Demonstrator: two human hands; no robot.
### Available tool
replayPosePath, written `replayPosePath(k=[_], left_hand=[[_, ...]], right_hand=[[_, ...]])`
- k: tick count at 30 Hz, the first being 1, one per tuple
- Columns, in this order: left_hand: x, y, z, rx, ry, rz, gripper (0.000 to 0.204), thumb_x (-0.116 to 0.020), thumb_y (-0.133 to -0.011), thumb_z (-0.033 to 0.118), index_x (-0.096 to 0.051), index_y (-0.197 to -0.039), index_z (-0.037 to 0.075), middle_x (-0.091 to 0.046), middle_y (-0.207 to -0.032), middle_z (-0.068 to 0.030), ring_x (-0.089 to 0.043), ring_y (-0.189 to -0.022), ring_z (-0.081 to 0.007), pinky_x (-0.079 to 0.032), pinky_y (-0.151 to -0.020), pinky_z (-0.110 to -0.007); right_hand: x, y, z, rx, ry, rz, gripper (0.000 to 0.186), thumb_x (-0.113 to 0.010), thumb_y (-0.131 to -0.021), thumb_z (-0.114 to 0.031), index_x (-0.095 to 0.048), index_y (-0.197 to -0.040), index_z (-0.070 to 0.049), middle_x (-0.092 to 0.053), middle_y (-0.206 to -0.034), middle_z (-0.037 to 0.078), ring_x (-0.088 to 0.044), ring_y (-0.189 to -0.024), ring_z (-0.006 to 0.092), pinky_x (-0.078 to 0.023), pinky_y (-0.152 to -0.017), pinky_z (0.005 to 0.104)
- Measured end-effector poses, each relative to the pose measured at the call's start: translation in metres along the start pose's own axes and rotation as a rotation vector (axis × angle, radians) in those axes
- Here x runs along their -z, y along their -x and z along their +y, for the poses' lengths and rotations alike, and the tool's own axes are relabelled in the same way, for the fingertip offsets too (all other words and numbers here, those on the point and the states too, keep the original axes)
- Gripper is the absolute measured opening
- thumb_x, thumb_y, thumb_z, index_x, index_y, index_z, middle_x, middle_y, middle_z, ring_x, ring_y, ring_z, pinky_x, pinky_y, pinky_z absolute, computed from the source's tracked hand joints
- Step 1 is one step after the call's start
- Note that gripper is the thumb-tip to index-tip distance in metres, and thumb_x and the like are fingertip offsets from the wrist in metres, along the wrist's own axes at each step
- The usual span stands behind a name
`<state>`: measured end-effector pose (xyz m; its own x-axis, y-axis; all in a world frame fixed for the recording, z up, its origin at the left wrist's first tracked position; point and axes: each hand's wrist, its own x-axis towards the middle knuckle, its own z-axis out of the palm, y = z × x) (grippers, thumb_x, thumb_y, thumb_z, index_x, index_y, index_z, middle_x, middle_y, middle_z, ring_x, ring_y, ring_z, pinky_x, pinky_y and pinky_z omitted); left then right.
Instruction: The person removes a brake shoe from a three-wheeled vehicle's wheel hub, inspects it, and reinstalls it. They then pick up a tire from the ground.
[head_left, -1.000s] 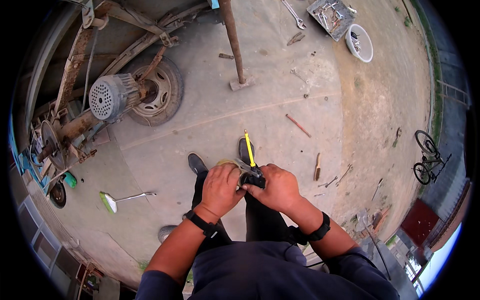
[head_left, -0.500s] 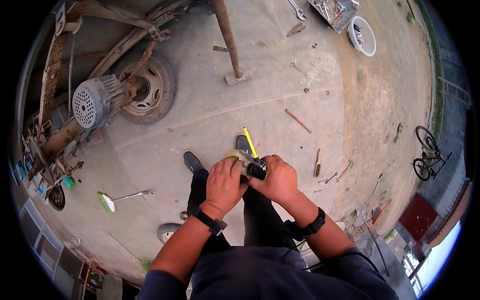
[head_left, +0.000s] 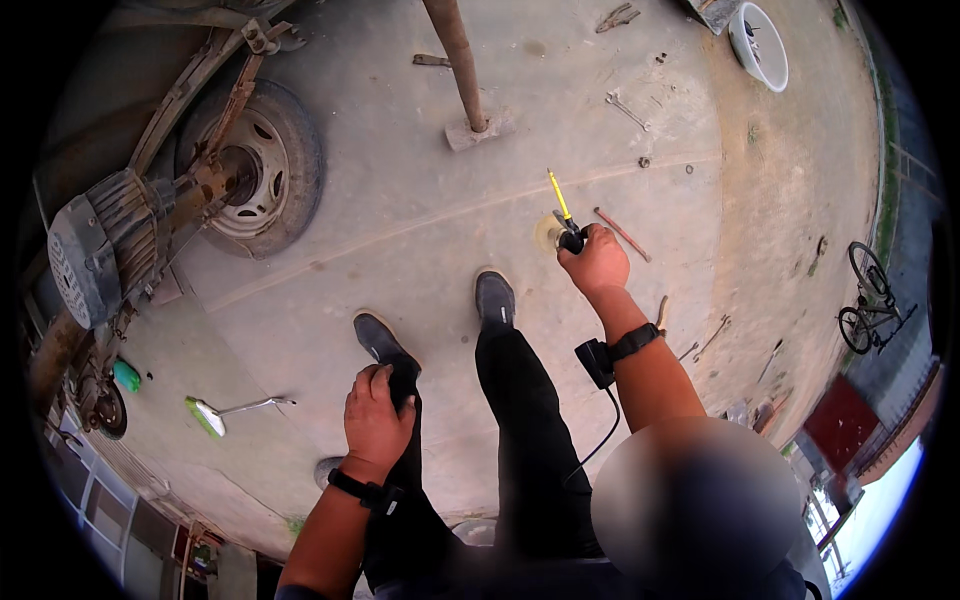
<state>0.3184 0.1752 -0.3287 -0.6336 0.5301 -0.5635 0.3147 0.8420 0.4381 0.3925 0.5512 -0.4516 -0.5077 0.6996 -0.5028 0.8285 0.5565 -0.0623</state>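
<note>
Your right hand carries the tool out ahead; your left hand rests on your thigh.

At the far left sit the rusty axle with its wheel and the grey motor, with a green-headed brush lying on the concrete below them. Your left hand is curled loosely against your left trouser leg, grasping no tool. Further right, your right hand is clenched around the black grip of the yellow-shafted tool, arm stretched forward past your right shoe. The shaft's long axis runs up and slightly left from the fist, away from you, and a pale disc shows just beside the fist. The right hand alone has it; the left is well apart. A thin rusty rod lies on the ground just right of the fist.
</note>
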Motion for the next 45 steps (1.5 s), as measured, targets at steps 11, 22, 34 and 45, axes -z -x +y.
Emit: replayPosePath(k=[11, 22, 34, 45], left_hand=[[-0.051, -0.043, -0.024, 0.043, 0.014, -0.092, 0.061, -0.077, -0.078, 0.015, -0.049, -0.132, 0.004, -0.053, -0.130, -0.0182, -0.056, -0.115, -0.0396, -0.048, -0.097, -0.047], [0.062, -0.016, 0.102, -0.025, -0.056, -0.081, 0.054, -0.074, -0.082, 0.017, -0.051, -0.128, 0.001, -0.053, -0.128, -0.0197, -0.057, -0.116, -0.0405, -0.049, -0.097, -0.047], [0.146, -0.067, 0.218, -0.120, -0.072, -0.087, 0.049, -0.074, -0.083, 0.019, -0.054, -0.124, 0.000, -0.054, -0.127, -0.0191, -0.058, -0.114, -0.0403, -0.051, -0.095, -0.046], [0.133, -0.184, 0.278, -0.133, -0.182, -0.183, 0.046, -0.074, -0.083, 0.018, -0.055, -0.121, 0.001, -0.055, -0.122, -0.0183, -0.059, -0.111, -0.0394, -0.052, -0.092, -0.046]], right_hand=[[-0.042, -0.087, 0.016, -0.170, -0.007, 0.029, 0.047, -0.077, -0.073, -0.039, -0.066, -0.103, -0.004, -0.069, -0.103, 0.017, -0.070, -0.095, 0.0329, -0.058, -0.080, 0.0430], [0.091, 0.017, 0.094, -0.285, -0.216, 0.013, 0.047, -0.081, -0.071, -0.033, -0.064, -0.104, -0.004, -0.067, -0.102, 0.017, -0.069, -0.093, 0.0335, -0.056, -0.082, 0.0434], [0.255, -0.007, 0.156, -0.484, -0.275, 0.102, 0.038, -0.074, -0.076, -0.032, -0.067, -0.102, -0.005, -0.070, -0.102, 0.016, -0.068, -0.097, 0.0359, -0.055, -0.083, 0.0450], [0.267, -0.159, 0.233, -0.555, -0.343, 0.114, 0.044, -0.077, -0.077, -0.033, -0.066, -0.105, -0.002, -0.068, -0.106, 0.019, -0.068, -0.097, 0.0363, -0.056, -0.082, 0.0458]])
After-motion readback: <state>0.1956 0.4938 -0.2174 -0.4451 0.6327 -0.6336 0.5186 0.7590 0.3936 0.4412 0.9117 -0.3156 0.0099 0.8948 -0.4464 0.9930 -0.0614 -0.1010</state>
